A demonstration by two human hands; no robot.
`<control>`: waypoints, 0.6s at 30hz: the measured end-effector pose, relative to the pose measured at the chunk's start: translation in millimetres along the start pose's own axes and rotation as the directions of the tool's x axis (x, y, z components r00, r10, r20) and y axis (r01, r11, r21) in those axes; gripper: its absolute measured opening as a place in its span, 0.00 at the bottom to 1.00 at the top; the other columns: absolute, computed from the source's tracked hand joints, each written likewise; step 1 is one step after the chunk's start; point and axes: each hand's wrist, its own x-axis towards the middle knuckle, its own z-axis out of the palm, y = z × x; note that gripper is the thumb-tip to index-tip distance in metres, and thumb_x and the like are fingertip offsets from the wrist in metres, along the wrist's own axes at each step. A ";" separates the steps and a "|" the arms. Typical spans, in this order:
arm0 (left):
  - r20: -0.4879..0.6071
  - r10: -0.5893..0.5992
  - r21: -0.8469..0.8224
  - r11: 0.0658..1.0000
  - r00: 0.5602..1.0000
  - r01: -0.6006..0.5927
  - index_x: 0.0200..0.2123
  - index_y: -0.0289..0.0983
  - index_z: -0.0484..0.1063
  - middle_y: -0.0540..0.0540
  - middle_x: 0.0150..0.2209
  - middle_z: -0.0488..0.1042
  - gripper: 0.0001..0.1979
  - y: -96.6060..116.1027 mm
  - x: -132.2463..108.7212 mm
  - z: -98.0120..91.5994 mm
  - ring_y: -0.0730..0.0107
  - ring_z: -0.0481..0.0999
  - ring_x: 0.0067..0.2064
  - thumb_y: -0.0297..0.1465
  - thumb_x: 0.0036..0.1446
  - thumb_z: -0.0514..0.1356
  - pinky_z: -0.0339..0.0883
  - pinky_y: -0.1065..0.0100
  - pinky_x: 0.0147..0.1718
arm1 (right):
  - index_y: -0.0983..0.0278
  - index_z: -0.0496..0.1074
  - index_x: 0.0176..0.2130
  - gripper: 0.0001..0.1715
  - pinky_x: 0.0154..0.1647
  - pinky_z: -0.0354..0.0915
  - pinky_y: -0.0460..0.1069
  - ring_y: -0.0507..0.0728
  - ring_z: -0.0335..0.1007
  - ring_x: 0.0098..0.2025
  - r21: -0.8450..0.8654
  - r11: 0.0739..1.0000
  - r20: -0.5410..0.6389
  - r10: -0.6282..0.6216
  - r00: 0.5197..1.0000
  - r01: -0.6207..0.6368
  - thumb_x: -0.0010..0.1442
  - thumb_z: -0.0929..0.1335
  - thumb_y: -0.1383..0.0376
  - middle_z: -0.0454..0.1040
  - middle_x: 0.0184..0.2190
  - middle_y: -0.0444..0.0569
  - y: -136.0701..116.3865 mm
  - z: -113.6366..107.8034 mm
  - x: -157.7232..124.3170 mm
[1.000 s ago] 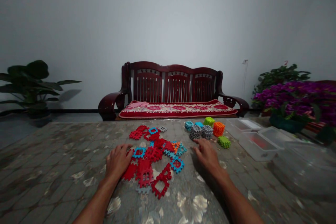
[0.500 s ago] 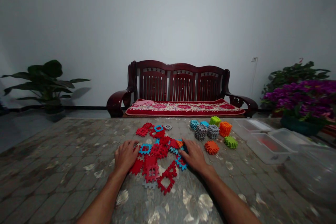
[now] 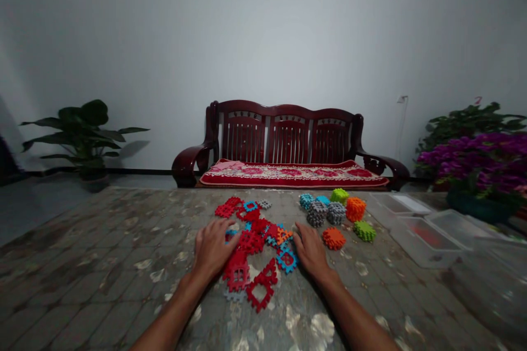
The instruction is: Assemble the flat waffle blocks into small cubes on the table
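Observation:
A loose pile of notched plastic building tiles, mostly red [image 3: 252, 242], lies on the table in front of me. My left hand [image 3: 214, 249] rests open, palm down, over the pile's left side and hides some tiles, among them part of a blue one. At the pile's right edge, my right hand [image 3: 312, 249] lies open on the table, fingertips close to an orange tile [image 3: 283, 236] and a blue square frame tile [image 3: 287, 259]. Nearest to me are a red frame tile [image 3: 252, 303] and a partly covered grey tile [image 3: 235, 296].
Sorted tile stacks stand right of the pile: grey [image 3: 317, 214], orange [image 3: 355, 209], green [image 3: 364, 231] and blue. Clear plastic boxes [image 3: 428, 241] are at the table's right side, near purple flowers [image 3: 486, 159]. A wooden bench [image 3: 288, 137] stands beyond the table.
My left hand has slid right, farther over the pile. My right hand has drawn slightly right, uncovering orange and blue tiles. The whole view has shifted a little.

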 end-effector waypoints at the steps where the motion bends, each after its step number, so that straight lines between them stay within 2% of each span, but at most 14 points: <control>1: 0.027 0.042 -0.010 0.999 0.999 -0.042 0.58 0.46 0.77 0.41 0.65 0.74 0.22 12.0 -7.2 1.3 0.48 0.64 0.71 0.43 0.64 0.59 0.49 0.41 0.71 | 0.63 0.73 0.63 0.26 0.63 0.64 0.57 0.65 0.73 0.60 -0.023 1.000 0.014 0.002 1.000 -0.002 0.73 0.60 0.61 0.78 0.60 0.58 -0.3 -1.2 -0.1; 5: 0.181 0.218 -0.071 0.975 0.959 -0.209 0.64 0.51 0.73 0.38 0.72 0.65 0.36 49.9 -45.3 25.2 0.37 0.54 0.76 0.50 0.52 0.68 0.35 0.28 0.71 | 0.61 0.72 0.65 0.27 0.62 0.64 0.58 0.66 0.72 0.61 -0.055 0.997 0.069 -0.044 0.997 0.048 0.74 0.60 0.57 0.78 0.59 0.57 -5.6 -6.0 -2.3; 8: 0.233 0.272 -0.077 0.962 0.934 -0.261 0.67 0.53 0.70 0.36 0.75 0.59 0.45 60.3 -67.9 49.6 0.30 0.49 0.77 0.51 0.45 0.72 0.30 0.23 0.70 | 0.59 0.69 0.67 0.29 0.62 0.63 0.58 0.65 0.72 0.61 -0.037 0.989 0.105 -0.139 0.985 0.143 0.73 0.62 0.54 0.78 0.60 0.56 -11.7 -8.5 -4.9; 10: 0.217 0.267 -0.064 0.964 0.939 -0.259 0.67 0.51 0.70 0.35 0.75 0.58 0.42 60.1 -72.7 58.4 0.31 0.49 0.77 0.49 0.48 0.71 0.30 0.23 0.70 | 0.58 0.69 0.67 0.29 0.63 0.62 0.57 0.64 0.71 0.61 -0.037 0.979 0.128 -0.192 0.973 0.198 0.72 0.64 0.54 0.77 0.60 0.55 -15.1 -9.3 -5.8; 12: 0.190 0.258 -0.053 0.966 0.947 -0.253 0.66 0.49 0.71 0.35 0.75 0.60 0.35 56.5 -69.3 58.4 0.35 0.52 0.76 0.45 0.55 0.67 0.34 0.25 0.71 | 0.57 0.72 0.65 0.26 0.62 0.62 0.56 0.63 0.71 0.61 -0.055 0.977 0.138 -0.199 0.970 0.208 0.71 0.65 0.55 0.78 0.58 0.54 -17.2 -9.7 -5.5; 14: 0.177 0.260 -0.044 0.966 0.949 -0.257 0.65 0.46 0.73 0.35 0.73 0.63 0.29 50.8 -60.7 51.9 0.40 0.56 0.75 0.39 0.60 0.63 0.40 0.31 0.72 | 0.58 0.75 0.60 0.21 0.60 0.62 0.54 0.63 0.72 0.58 -0.086 0.981 0.132 -0.162 0.978 0.174 0.71 0.65 0.58 0.80 0.54 0.54 -17.2 -9.7 -4.5; 18: 0.174 0.299 -0.039 0.954 0.938 -0.297 0.56 0.42 0.79 0.38 0.68 0.70 0.20 36.2 -40.0 36.5 0.49 0.64 0.72 0.27 0.62 0.58 0.54 0.44 0.71 | 0.59 0.79 0.51 0.17 0.55 0.64 0.53 0.63 0.73 0.53 -0.141 0.986 0.092 -0.074 0.993 0.087 0.71 0.64 0.61 0.80 0.48 0.54 -11.4 -7.3 -2.3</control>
